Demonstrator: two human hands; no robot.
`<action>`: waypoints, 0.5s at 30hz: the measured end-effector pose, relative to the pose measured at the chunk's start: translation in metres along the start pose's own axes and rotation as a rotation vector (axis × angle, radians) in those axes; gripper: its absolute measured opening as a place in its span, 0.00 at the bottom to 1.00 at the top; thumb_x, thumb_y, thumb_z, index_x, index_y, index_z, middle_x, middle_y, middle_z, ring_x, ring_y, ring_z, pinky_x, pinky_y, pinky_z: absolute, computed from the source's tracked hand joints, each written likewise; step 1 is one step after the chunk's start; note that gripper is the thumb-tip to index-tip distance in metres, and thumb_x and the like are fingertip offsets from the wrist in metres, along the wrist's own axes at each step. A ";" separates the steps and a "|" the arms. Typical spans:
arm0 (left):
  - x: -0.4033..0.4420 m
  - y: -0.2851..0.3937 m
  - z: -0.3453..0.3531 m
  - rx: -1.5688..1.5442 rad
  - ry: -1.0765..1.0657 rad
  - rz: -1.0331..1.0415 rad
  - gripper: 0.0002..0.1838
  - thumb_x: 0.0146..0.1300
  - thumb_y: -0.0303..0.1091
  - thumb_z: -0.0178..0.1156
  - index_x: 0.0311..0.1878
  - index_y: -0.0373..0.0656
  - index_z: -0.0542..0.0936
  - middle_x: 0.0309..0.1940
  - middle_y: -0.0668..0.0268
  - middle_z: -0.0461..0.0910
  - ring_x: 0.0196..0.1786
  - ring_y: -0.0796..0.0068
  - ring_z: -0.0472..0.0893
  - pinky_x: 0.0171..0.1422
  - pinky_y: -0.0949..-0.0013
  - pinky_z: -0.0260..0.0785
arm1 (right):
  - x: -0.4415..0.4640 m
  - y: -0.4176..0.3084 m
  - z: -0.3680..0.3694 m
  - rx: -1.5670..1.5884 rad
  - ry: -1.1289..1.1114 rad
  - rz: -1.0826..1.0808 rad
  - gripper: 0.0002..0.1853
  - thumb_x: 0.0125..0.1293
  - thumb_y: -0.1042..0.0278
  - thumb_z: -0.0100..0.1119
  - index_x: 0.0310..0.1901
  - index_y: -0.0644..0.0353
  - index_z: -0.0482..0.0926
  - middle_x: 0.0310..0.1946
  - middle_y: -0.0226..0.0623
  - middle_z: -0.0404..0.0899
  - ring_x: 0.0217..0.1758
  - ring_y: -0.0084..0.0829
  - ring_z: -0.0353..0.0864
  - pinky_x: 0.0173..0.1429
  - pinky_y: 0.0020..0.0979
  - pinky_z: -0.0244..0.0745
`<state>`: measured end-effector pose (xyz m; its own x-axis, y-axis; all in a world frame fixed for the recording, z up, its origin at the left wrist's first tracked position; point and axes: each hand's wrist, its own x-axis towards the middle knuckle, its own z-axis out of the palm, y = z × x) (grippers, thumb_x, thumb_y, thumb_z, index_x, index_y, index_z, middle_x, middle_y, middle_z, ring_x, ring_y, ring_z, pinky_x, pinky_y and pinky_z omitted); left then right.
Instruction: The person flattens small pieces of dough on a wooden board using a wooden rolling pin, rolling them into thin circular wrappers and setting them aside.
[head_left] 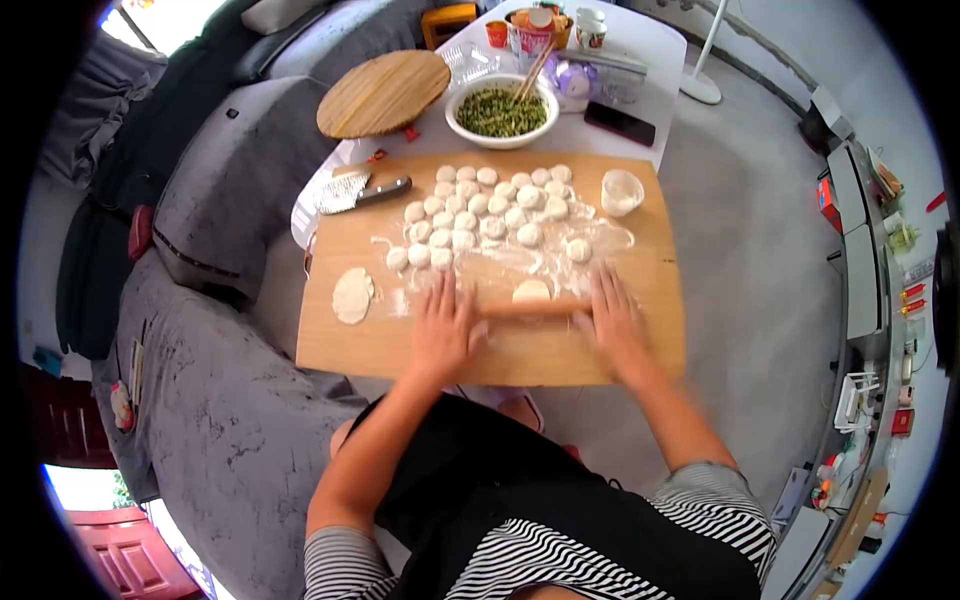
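Currently, left hand (447, 328) and right hand (614, 325) lie over opposite ends of slim brown wooden rolling pin (535, 309), fingers extended, neither clenched; right slightly blurred. Pin lies crosswise on broad light-brown wooden board (650, 290), against near edge of small pale dough disc (531, 291). Flat cream dough round (352, 295) lies left; floured white dough lumps (478, 204) cluster beyond.

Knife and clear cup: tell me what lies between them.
The head view shows floured dough pieces between the knife and the clear cup, spread across the wooden board.
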<state>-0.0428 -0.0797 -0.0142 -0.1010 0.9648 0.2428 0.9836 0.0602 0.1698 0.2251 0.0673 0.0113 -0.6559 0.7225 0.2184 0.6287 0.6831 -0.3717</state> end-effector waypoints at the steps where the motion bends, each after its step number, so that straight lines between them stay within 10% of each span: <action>1: 0.001 0.001 -0.003 0.008 0.010 0.007 0.39 0.65 0.54 0.58 0.74 0.41 0.64 0.77 0.38 0.51 0.79 0.39 0.53 0.80 0.44 0.47 | -0.020 0.000 -0.003 -0.057 -0.008 -0.044 0.36 0.74 0.51 0.49 0.73 0.73 0.59 0.74 0.57 0.59 0.80 0.49 0.54 0.81 0.50 0.47; 15: 0.001 0.011 -0.003 0.018 -0.088 -0.139 0.35 0.72 0.54 0.51 0.76 0.44 0.63 0.79 0.41 0.48 0.81 0.44 0.49 0.83 0.46 0.38 | 0.002 -0.009 -0.001 -0.090 -0.008 -0.044 0.33 0.73 0.54 0.51 0.71 0.69 0.62 0.75 0.55 0.59 0.80 0.47 0.54 0.81 0.48 0.49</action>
<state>-0.0327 -0.0791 -0.0096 -0.2236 0.9656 0.1332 0.9637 0.1985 0.1787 0.2183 0.0625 0.0161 -0.6869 0.6909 0.2254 0.6338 0.7213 -0.2794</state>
